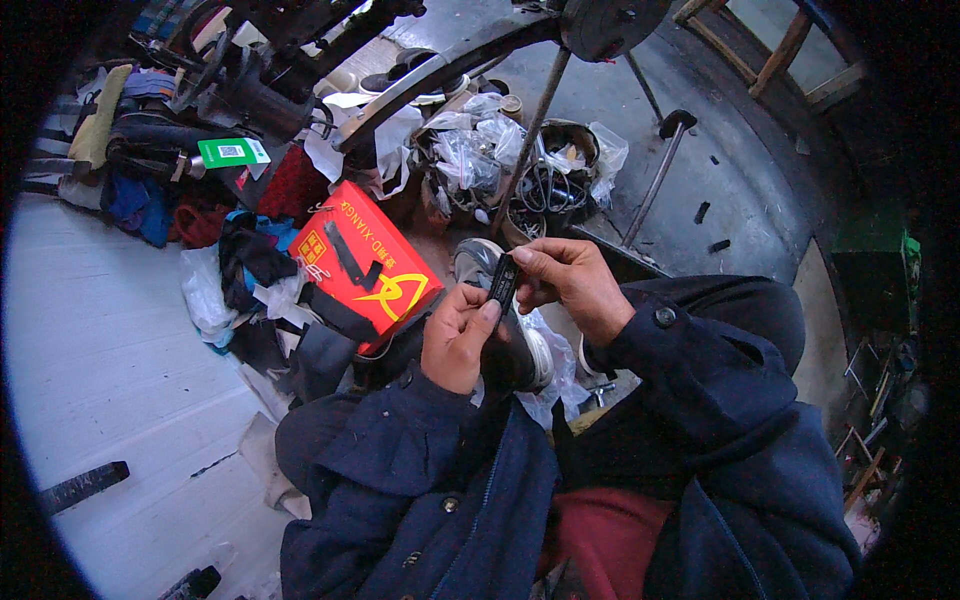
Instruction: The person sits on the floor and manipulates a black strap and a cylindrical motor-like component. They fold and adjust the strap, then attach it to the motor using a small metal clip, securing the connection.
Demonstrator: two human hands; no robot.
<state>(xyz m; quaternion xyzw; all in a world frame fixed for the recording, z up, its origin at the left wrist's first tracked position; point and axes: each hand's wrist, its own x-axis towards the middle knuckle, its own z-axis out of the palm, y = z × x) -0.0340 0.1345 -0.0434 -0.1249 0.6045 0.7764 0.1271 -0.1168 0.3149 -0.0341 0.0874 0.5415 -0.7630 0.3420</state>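
- Metal bar, curved [440, 71]; one; worn and smooth
- Box [400, 268], red card, oblong; one; bold yellow lettering and a yellow emblem on the lid
- Shoe [475, 265], grey with pale sole; one; below the hands
- Hands, bare, two; left hand [458, 342] pinching the strip's lower end between thumb and fingers; right hand [578, 285] gripping its upper end likewise
- Card [232, 152], green and white, flat; one; square code printed on it
- Strip [504, 280], black, narrow; one; held between both hands above the shoe; faint pale marks, too small to read
- Scraps [702, 212], black; three on the grey floor [665, 245]
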